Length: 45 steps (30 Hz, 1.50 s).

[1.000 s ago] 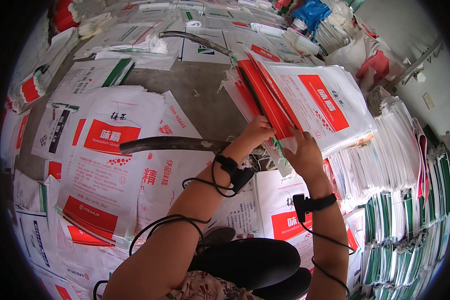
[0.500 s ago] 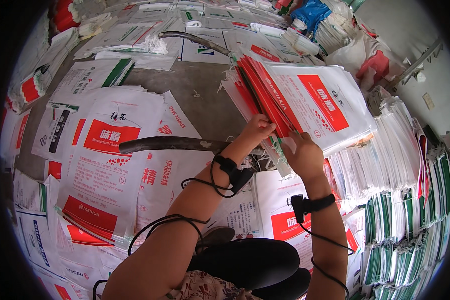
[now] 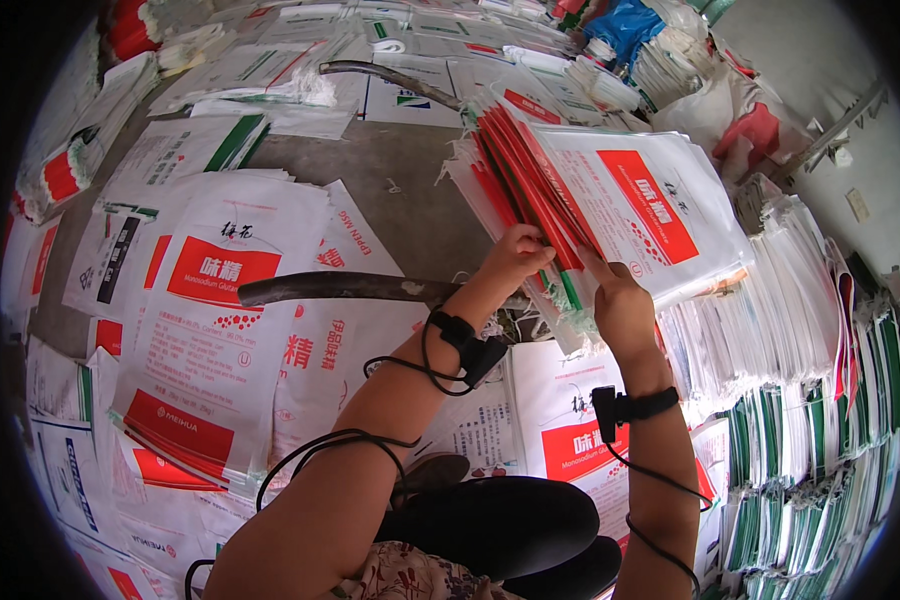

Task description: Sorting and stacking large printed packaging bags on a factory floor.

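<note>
Grip first: left hand (image 3: 518, 258) has its fingers curled at the lower end of the fanned red sack edges (image 3: 535, 180); I can't tell from my feed if it pinches a layer or only braces. Right hand (image 3: 622, 300) has its index finger stretched against the same edges, just beside the left; thumb side hidden, so no call on whether anything is clasped.

Sack stack: thick pile of flat white woven sacks with red printed panels (image 3: 642, 205), ahead and right of centre, edges facing left. Can't see what supports it.

Change over the last second: red edges have spread from a wide band into many separate thin lines. Right hand has shifted slightly right; left has barely moved. More of the narrow green strip (image 3: 571, 290) shows between the hands. My read: layers now stand apart, so single sacks are easier to pick out or count by eye.

Unchanged: large white sack with red panels (image 3: 225, 340) flat at left, black curved tube (image 3: 345, 288) lying across it, grey concrete floor (image 3: 375, 185) beyond.
</note>
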Tool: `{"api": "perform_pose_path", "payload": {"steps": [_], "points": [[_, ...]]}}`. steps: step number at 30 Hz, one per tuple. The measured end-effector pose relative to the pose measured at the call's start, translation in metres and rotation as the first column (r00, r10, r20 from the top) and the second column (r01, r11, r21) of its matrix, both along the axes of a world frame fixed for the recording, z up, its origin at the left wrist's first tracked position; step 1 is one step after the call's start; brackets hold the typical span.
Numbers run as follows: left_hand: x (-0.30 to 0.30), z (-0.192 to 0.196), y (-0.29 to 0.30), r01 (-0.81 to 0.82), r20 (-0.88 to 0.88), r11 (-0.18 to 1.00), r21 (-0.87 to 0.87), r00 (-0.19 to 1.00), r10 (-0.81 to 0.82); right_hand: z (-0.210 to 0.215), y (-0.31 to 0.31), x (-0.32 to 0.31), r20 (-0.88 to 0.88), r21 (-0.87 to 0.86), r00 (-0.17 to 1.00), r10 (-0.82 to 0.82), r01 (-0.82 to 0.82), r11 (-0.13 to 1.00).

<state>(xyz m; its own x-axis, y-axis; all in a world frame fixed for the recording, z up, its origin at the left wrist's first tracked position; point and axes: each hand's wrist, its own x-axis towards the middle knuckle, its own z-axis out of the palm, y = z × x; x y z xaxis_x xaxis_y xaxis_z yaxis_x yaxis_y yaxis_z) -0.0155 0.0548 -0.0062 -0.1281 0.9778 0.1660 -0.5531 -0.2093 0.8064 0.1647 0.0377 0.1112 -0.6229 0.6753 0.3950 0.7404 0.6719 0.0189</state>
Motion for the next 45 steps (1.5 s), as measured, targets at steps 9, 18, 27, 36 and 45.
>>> {"api": "perform_pose_path", "payload": {"steps": [9,18,27,36,45], "points": [[0.000,0.004,-0.001,-0.028,0.012,1.000,0.003,1.000,0.028,0.001,-0.004,-0.010,-0.033,-0.002,0.999,-0.029,0.029,1.000],[0.001,-0.004,0.005,-0.018,-0.043,1.000,0.013,0.999,0.019,0.007,0.001,-0.006,-0.016,0.007,0.999,-0.028,0.028,1.000],[0.001,-0.004,0.004,0.035,-0.046,0.998,0.045,0.998,-0.033,0.006,0.005,-0.005,-0.007,0.060,1.000,0.005,-0.005,0.998],[0.001,-0.013,0.011,0.035,-0.040,0.998,0.048,0.999,-0.033,0.004,0.009,-0.004,-0.041,0.062,0.999,-0.002,0.004,0.998],[-0.001,-0.004,0.006,-0.012,-0.071,1.000,0.013,0.997,0.013,0.007,0.010,-0.005,0.003,0.058,0.995,-0.098,0.097,0.994]]}}
